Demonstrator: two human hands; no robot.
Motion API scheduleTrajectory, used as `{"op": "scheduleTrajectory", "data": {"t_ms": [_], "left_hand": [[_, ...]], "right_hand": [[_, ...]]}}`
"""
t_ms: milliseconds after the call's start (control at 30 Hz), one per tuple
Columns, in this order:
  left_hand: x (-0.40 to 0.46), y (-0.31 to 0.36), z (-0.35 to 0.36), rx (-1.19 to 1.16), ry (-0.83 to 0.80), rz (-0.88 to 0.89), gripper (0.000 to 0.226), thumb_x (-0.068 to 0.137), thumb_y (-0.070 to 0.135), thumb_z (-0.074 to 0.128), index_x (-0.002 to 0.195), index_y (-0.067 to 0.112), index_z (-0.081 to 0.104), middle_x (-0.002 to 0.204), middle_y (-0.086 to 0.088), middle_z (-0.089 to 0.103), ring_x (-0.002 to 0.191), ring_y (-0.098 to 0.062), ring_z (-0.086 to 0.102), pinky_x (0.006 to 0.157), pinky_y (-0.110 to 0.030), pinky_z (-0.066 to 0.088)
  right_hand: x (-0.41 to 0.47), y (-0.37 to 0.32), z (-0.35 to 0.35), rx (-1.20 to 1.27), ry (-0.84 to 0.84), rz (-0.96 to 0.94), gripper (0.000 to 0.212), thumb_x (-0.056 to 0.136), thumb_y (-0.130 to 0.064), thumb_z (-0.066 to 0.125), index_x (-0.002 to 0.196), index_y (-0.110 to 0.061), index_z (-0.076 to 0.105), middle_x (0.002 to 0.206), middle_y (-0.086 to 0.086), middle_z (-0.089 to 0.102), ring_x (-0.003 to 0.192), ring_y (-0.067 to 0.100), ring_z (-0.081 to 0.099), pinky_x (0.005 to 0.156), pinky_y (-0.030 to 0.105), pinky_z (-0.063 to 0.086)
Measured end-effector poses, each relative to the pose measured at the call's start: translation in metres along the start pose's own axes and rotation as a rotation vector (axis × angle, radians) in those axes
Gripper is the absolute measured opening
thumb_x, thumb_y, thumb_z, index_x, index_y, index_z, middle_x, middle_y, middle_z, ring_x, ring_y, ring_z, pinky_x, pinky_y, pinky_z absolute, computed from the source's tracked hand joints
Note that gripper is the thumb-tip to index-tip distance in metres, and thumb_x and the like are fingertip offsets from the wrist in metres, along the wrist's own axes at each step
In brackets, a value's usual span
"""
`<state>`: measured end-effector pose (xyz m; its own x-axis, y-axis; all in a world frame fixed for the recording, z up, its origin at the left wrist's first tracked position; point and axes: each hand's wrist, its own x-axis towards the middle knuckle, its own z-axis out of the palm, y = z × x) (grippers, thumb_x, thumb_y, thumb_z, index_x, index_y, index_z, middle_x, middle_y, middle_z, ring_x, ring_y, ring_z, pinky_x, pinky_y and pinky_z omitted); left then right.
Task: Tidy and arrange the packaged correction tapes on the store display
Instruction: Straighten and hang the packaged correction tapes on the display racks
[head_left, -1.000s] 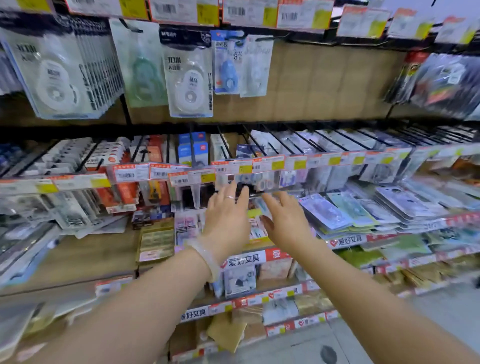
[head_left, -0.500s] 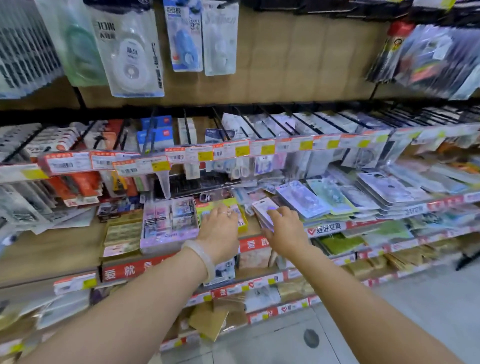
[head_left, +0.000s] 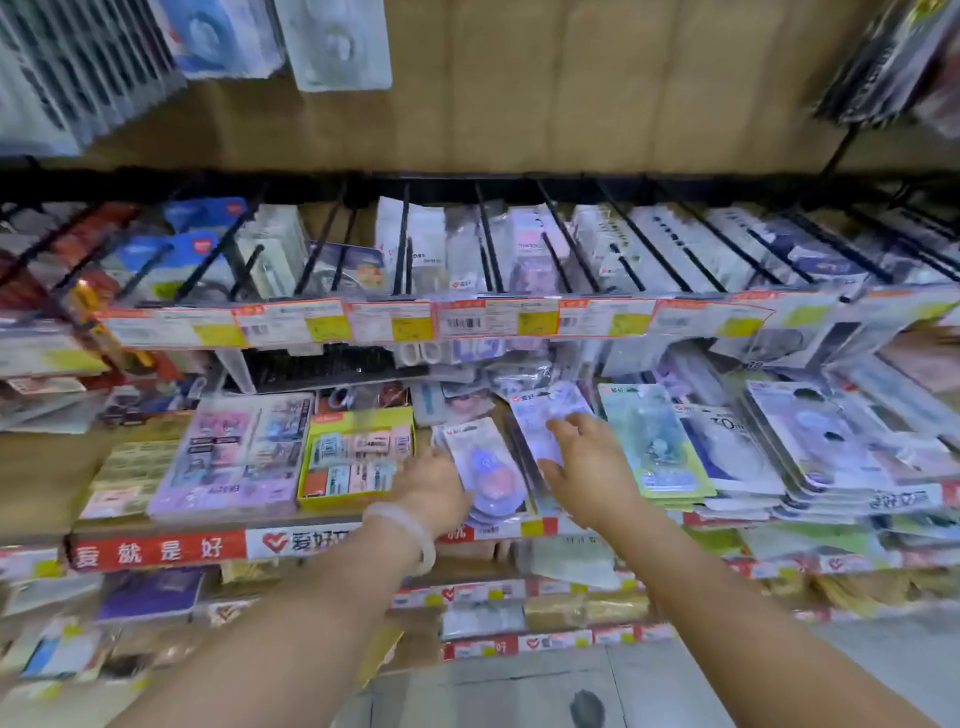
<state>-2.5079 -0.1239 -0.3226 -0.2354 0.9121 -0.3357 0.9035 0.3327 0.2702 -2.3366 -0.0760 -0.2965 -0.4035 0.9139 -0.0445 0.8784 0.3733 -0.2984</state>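
A purple correction tape pack (head_left: 485, 470) is seen lying flat on the wooden display shelf (head_left: 41, 467), near the shelf's front edge, roughly at centre of view. It is gripped at its left edge by the left hand (head_left: 434, 486); the fingers are curled round the pack's side, though the fingertips are hidden under it. A pale bangle (head_left: 402, 530) is worn on the left wrist. A second lilac pack (head_left: 548, 415) is lying just right of and behind the first, tilted; the right hand (head_left: 589, 467) is laid on it with fingers fairly straight and slightly spread, thumb out to the left. Whether anything is pinched there cannot be told. Just right of that hand a green-carded pack (head_left: 652, 441) is stacked on others, and further right a pile of white and lilac packs (head_left: 826, 441) is fanned along the shelf. To the left of the left hand a yellow tray of small boxes (head_left: 356, 457) is set, then a lilac display box (head_left: 234, 457). Red and white shelf-edge strips (head_left: 156, 551) are fixed below. Above, a row of price tags (head_left: 389, 322) is hung on black peg hooks (head_left: 488, 244) loaded with more packs. Much of the frame is motion-blurred.
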Motion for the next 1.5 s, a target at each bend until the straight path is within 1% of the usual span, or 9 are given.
{"op": "scheduleTrajectory", "data": {"t_ms": [133,267,367,433,733,867,1133,1333,1500], "left_hand": [[0.017,0.024,0.015,-0.076,0.042,-0.122,0.066,0.088,0.053,0.052,0.132,0.006,0.04,0.134,-0.015,0.042,0.124,-0.031,0.041,0.097,-0.035,0.038],[0.03,0.041,0.026,-0.126,0.086,-0.255,0.111,0.074,0.077,0.048,0.143,-0.004,0.02,0.146,-0.015,0.032,0.133,-0.031,0.034,0.107,-0.036,0.034],[0.037,0.049,0.034,-0.246,0.05,-0.332,0.125,0.068,0.072,0.062,0.144,-0.006,0.0,0.146,-0.018,0.027,0.133,-0.03,0.033,0.107,-0.037,0.034],[0.039,0.052,0.037,-0.266,0.046,-0.37,0.12,0.073,0.059,0.068,0.143,-0.007,-0.005,0.145,-0.019,0.029,0.133,-0.029,0.034,0.108,-0.036,0.033],[0.034,0.021,0.007,-0.462,0.063,-0.473,0.07,0.075,0.022,0.066,0.131,-0.008,0.035,0.132,-0.02,0.036,0.114,-0.029,0.046,0.084,-0.025,0.039],[0.022,-0.013,-0.002,-0.568,0.153,-0.518,0.068,0.061,0.028,0.064,0.12,-0.003,0.046,0.122,-0.018,0.049,0.111,-0.033,0.052,0.084,-0.032,0.05],[0.006,-0.056,0.004,-0.757,0.217,-0.481,0.072,0.074,0.022,0.076,0.129,0.002,0.034,0.118,-0.013,0.053,0.107,-0.029,0.054,0.076,-0.026,0.041],[0.001,-0.065,0.008,-0.786,0.292,-0.417,0.07,0.07,0.02,0.08,0.126,0.006,0.041,0.115,-0.008,0.055,0.106,-0.028,0.055,0.079,-0.025,0.041],[-0.005,-0.079,0.01,-0.737,0.293,-0.37,0.071,0.066,0.028,0.082,0.122,0.008,0.045,0.113,-0.008,0.058,0.102,-0.028,0.057,0.086,-0.036,0.049]], "right_hand": [[0.019,0.02,-0.002,-0.032,-0.057,-0.052,0.046,0.091,-0.023,0.055,0.132,-0.003,0.047,0.133,0.018,0.044,0.12,0.036,0.042,0.094,0.036,0.036],[0.033,0.025,0.004,-0.046,-0.097,-0.077,0.046,0.094,-0.028,0.049,0.135,-0.008,0.042,0.134,0.014,0.041,0.123,0.032,0.038,0.098,0.035,0.036],[0.04,0.027,0.008,-0.05,-0.117,-0.102,0.046,0.095,-0.029,0.048,0.136,-0.009,0.041,0.135,0.014,0.041,0.122,0.033,0.038,0.099,0.034,0.034],[0.042,0.026,0.01,-0.048,-0.124,-0.117,0.046,0.095,-0.029,0.047,0.137,-0.01,0.041,0.137,0.014,0.04,0.124,0.033,0.036,0.101,0.036,0.033],[0.052,-0.003,0.015,-0.005,-0.125,-0.185,0.044,0.094,-0.027,0.049,0.135,-0.011,0.043,0.138,0.011,0.039,0.126,0.03,0.035,0.097,0.033,0.034],[0.05,-0.033,0.036,0.042,-0.21,-0.193,0.042,0.094,-0.026,0.05,0.132,-0.01,0.044,0.136,0.011,0.04,0.122,0.03,0.042,0.093,0.035,0.038],[0.04,-0.052,0.084,0.031,-0.236,0.076,0.064,0.085,-0.046,0.061,0.132,-0.011,0.035,0.129,0.014,0.038,0.12,0.03,0.04,0.095,0.035,0.038],[0.044,-0.052,0.1,0.311,-0.197,0.398,0.063,0.078,-0.037,0.069,0.12,0.001,0.043,0.122,0.019,0.051,0.116,0.033,0.05,0.091,0.035,0.042],[0.043,-0.059,0.099,0.371,-0.111,0.46,0.065,0.077,-0.034,0.071,0.12,0.004,0.042,0.125,0.022,0.046,0.115,0.036,0.049,0.095,0.038,0.042]]}}
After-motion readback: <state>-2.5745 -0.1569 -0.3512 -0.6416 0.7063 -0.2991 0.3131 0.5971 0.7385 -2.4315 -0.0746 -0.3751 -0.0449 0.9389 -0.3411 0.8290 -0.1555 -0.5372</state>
